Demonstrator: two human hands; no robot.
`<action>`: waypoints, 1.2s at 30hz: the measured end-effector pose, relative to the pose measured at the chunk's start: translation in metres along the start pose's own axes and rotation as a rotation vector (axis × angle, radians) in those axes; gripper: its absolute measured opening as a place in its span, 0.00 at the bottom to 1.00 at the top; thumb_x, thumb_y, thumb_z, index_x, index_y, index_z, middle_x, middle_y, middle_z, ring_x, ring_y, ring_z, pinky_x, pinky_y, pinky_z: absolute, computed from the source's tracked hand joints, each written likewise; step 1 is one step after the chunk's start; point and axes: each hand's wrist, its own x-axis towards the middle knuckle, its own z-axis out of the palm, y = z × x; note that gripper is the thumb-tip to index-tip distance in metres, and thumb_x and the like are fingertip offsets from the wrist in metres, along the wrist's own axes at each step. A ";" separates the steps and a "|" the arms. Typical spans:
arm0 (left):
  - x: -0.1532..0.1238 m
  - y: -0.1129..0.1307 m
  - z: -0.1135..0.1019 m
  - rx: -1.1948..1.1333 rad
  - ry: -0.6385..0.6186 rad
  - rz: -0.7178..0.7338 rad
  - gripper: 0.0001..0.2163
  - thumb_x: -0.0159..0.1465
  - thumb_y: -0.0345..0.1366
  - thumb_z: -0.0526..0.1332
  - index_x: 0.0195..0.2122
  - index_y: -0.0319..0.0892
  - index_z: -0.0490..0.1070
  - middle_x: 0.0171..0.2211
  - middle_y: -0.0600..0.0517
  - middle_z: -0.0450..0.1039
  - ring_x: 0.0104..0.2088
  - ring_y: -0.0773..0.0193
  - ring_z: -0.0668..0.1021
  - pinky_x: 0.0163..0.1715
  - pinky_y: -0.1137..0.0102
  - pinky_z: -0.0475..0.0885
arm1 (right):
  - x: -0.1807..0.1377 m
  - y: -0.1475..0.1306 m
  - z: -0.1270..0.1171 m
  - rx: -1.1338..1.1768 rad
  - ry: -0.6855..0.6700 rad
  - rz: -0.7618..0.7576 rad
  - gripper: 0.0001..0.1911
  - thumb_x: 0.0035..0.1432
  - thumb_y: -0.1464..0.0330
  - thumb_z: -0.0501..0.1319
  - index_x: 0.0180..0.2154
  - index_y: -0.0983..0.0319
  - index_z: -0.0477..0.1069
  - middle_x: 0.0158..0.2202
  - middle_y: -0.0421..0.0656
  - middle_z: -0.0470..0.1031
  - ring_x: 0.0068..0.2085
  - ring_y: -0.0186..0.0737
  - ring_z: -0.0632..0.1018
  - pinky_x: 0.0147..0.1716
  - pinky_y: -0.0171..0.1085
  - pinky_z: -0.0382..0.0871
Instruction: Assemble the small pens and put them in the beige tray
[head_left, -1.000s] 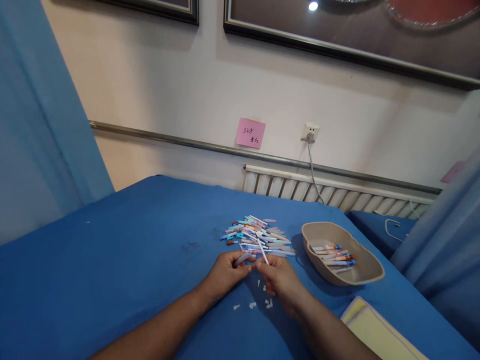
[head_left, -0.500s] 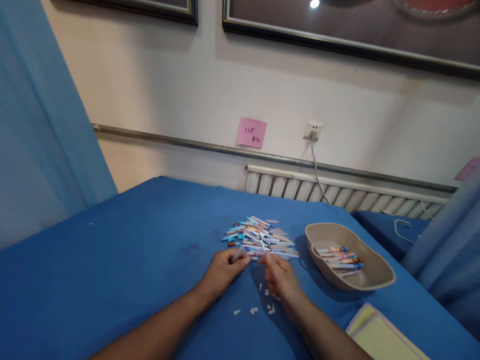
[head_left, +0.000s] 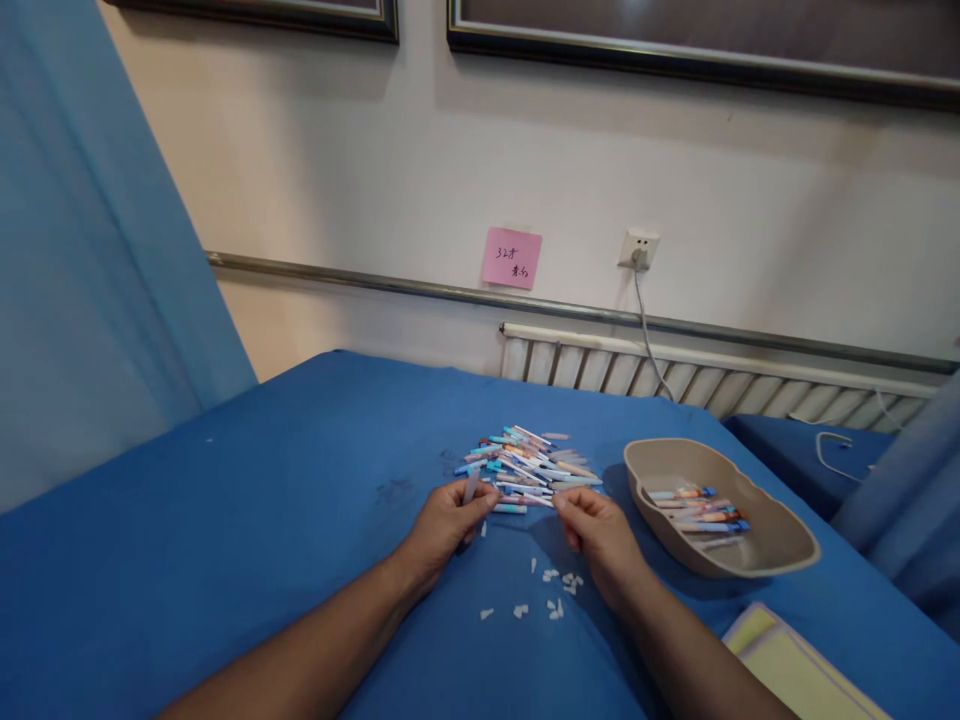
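A thin rod, whitish with a reddish stretch, lies crosswise between the two hands, bridging the gap from one set of fingertips to the other. Its right end is pinched by the thumb and forefinger of the right hand, which are closed narrowly on it. Its other end meets the fingertips of the left hand; whether they grip it firmly is too small to tell. The left thumb and forefinger also clasp a translucent barrel, which sticks up, slightly tilted, above the knuckles.

Just beyond the fingertips spreads a loose pile of pens, in white, blue, teal, orange and grey, with a teal piece at its near edge, just below the rod. On the near side of the fingers, small white bits are scattered over the blue sheet, most of them closer to the right hand; one more sits just beside the left fingers.

To the right of the right fingers, well apart from them, stands a beige basin holding several pens. Nearer than the basin, beside the right forearm, lies a yellow cloth.
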 end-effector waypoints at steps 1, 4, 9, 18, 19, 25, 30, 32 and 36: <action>0.000 0.000 0.000 -0.002 0.003 -0.003 0.19 0.48 0.49 0.66 0.31 0.37 0.70 0.17 0.60 0.59 0.15 0.75 0.59 0.14 0.77 0.51 | 0.000 0.001 -0.001 0.011 0.010 0.011 0.18 0.43 0.54 0.66 0.25 0.63 0.68 0.13 0.32 0.59 0.16 0.27 0.58 0.17 0.29 0.48; -0.001 0.001 0.001 0.000 -0.015 -0.003 0.19 0.48 0.48 0.66 0.31 0.37 0.70 0.18 0.60 0.59 0.15 0.75 0.59 0.14 0.77 0.52 | 0.001 0.001 -0.004 0.019 0.019 0.021 0.17 0.44 0.55 0.66 0.25 0.64 0.69 0.13 0.32 0.58 0.17 0.27 0.57 0.17 0.29 0.48; -0.003 0.004 0.003 0.030 -0.050 -0.013 0.19 0.48 0.51 0.65 0.29 0.38 0.70 0.16 0.60 0.58 0.14 0.75 0.59 0.15 0.77 0.51 | 0.002 0.001 -0.005 -0.072 0.048 -0.001 0.18 0.43 0.55 0.66 0.23 0.63 0.68 0.12 0.32 0.58 0.16 0.27 0.58 0.17 0.30 0.48; -0.003 0.003 0.002 0.036 -0.073 -0.014 0.18 0.50 0.50 0.64 0.30 0.38 0.70 0.16 0.60 0.59 0.14 0.75 0.59 0.15 0.77 0.50 | 0.005 0.005 -0.007 -0.109 0.046 0.008 0.18 0.42 0.54 0.66 0.23 0.63 0.69 0.12 0.32 0.58 0.15 0.28 0.58 0.17 0.30 0.49; -0.002 0.003 0.002 0.035 -0.073 -0.015 0.18 0.50 0.50 0.64 0.30 0.38 0.70 0.15 0.60 0.58 0.14 0.75 0.59 0.15 0.77 0.50 | 0.005 0.005 -0.006 -0.111 0.045 0.007 0.18 0.42 0.54 0.66 0.23 0.63 0.69 0.12 0.32 0.58 0.15 0.28 0.58 0.17 0.30 0.49; -0.003 0.005 0.003 0.050 -0.069 -0.015 0.18 0.50 0.49 0.64 0.30 0.38 0.70 0.16 0.60 0.59 0.14 0.74 0.59 0.15 0.77 0.52 | 0.003 0.002 -0.004 -0.138 0.046 0.003 0.18 0.43 0.54 0.65 0.22 0.63 0.68 0.12 0.32 0.58 0.16 0.27 0.58 0.17 0.30 0.49; -0.005 0.004 0.004 0.082 -0.080 -0.019 0.17 0.50 0.49 0.64 0.30 0.38 0.70 0.15 0.61 0.58 0.15 0.73 0.59 0.16 0.76 0.50 | 0.001 -0.002 -0.003 -0.182 0.039 -0.037 0.18 0.43 0.55 0.65 0.23 0.64 0.68 0.14 0.33 0.59 0.17 0.27 0.57 0.18 0.30 0.49; -0.006 0.004 0.005 0.104 -0.082 -0.009 0.17 0.50 0.48 0.64 0.29 0.38 0.71 0.15 0.61 0.58 0.15 0.73 0.58 0.16 0.76 0.50 | 0.001 -0.003 -0.002 -0.202 0.035 -0.064 0.18 0.43 0.55 0.65 0.23 0.64 0.68 0.16 0.33 0.59 0.18 0.27 0.58 0.18 0.30 0.50; -0.007 0.004 0.007 0.165 -0.097 0.030 0.16 0.50 0.48 0.64 0.27 0.38 0.71 0.17 0.60 0.60 0.18 0.73 0.59 0.18 0.76 0.52 | -0.001 -0.005 0.001 -0.201 0.020 -0.088 0.18 0.43 0.55 0.65 0.23 0.63 0.67 0.17 0.34 0.60 0.18 0.27 0.58 0.18 0.29 0.51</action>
